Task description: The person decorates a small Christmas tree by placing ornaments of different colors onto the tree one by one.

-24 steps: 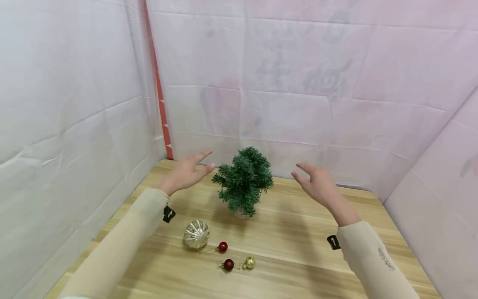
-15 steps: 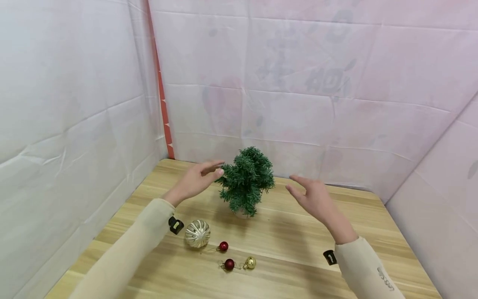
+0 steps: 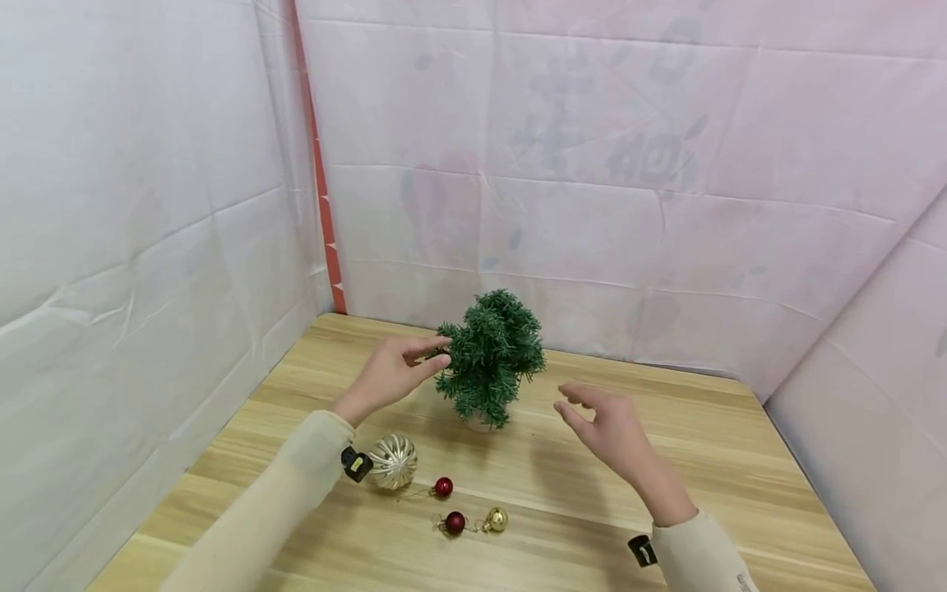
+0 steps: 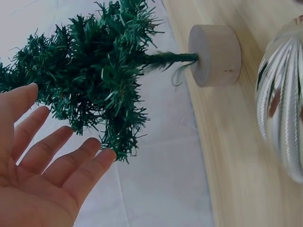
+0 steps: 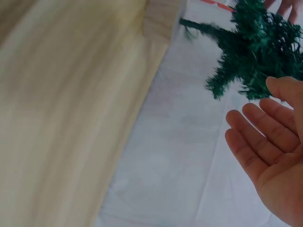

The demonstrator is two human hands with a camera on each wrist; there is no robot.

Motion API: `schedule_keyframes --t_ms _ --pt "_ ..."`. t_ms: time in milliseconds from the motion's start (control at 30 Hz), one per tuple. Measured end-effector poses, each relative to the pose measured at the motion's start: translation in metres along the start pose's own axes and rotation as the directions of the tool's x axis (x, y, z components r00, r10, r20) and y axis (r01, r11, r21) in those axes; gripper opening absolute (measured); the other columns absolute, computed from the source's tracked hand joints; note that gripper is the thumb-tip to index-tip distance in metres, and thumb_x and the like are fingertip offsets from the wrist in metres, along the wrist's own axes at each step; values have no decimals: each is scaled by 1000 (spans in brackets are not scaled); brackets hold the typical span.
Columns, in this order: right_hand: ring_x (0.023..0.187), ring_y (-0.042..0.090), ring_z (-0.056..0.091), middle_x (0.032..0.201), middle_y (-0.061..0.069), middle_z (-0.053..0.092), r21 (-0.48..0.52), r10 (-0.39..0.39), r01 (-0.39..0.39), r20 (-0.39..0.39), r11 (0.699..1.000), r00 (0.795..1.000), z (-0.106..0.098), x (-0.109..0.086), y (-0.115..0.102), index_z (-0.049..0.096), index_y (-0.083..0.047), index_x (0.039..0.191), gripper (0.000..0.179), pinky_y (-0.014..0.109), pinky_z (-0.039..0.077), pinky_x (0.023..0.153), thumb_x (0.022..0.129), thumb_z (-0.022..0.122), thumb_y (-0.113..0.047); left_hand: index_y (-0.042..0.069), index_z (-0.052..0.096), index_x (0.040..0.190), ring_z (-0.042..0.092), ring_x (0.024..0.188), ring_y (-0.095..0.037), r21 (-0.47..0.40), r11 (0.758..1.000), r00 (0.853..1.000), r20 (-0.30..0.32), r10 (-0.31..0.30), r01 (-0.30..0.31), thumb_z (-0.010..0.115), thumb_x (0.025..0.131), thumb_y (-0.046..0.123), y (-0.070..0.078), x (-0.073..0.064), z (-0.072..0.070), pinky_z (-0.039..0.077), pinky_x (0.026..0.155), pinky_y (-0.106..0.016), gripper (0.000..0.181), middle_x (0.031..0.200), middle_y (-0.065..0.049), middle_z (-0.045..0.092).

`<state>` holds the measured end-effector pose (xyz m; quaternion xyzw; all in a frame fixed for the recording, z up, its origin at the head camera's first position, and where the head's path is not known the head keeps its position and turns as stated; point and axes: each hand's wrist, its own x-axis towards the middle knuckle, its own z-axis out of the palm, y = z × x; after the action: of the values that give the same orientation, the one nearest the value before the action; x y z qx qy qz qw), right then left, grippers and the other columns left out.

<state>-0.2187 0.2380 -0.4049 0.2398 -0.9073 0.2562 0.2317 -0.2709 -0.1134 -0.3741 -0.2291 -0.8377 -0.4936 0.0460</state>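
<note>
A small artificial Christmas tree (image 3: pixel 491 358) stands upright on the table, its trunk set in a round wooden base (image 4: pixel 215 56). My left hand (image 3: pixel 392 374) is at the tree's left side, fingers relaxed and fingertips right at the outer branches; nothing is in its palm. On the other side, a short gap from the branches, my right hand (image 3: pixel 608 427) is held with fingers loosely bent and holds nothing. In the right wrist view its palm (image 5: pixel 279 165) faces the tree. A large ribbed silver-gold bauble (image 3: pixel 394 462) lies just in front of the left forearm.
Two small red baubles (image 3: pixel 455 523) and a small gold bauble (image 3: pixel 497 520) lie on the wooden table (image 3: pixel 562 551) in front of the tree. White fabric walls (image 3: pixel 592 230) enclose the table at the back and both sides.
My left hand has moved right and slightly down to the tree's branches. My right hand has come lower and closer to the tree. Tree and baubles stay in place.
</note>
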Motion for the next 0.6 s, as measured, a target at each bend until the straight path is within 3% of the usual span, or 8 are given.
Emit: schedule_keyframes --t_ms 100,267,467,600 --pt "86 20 73 106 9 75 22 0 0 3 1000 1000 9 -9 -2 73 -7 117 29 34 57 64 90 75 -17 28 68 129 71 100 -10 -43 999 1000 10 -3 4 69 93 42 -2 0 4 55 68 -30 38 140 -1 59" --pt "83 13 71 106 4 76 62 40 -42 37 997 999 23 -23 -8 74 -10 116 28 29 58 65 90 76 -18 30 70 125 70 101 -10 -32 999 1000 -10 6 -6 69 94 37 -3 1 9 58 76 -32 32 137 1 61" --pt "80 6 69 104 4 76 93 51 -56 54 994 997 40 -38 -17 75 -11 112 26 29 58 64 87 78 -17 27 72 123 67 68 -13 -20 1000 999 -50 11 -12 70 94 30 -3 3 15 45 48 -27 29 128 0 68" --pt "81 7 69 104 4 76 111 21 -30 81 993 997 49 -48 -22 75 -9 112 27 29 58 66 87 78 -18 25 72 124 68 62 -19 -41 999 997 -77 -5 2 70 95 26 -3 2 17 38 39 -26 29 120 -2 71"
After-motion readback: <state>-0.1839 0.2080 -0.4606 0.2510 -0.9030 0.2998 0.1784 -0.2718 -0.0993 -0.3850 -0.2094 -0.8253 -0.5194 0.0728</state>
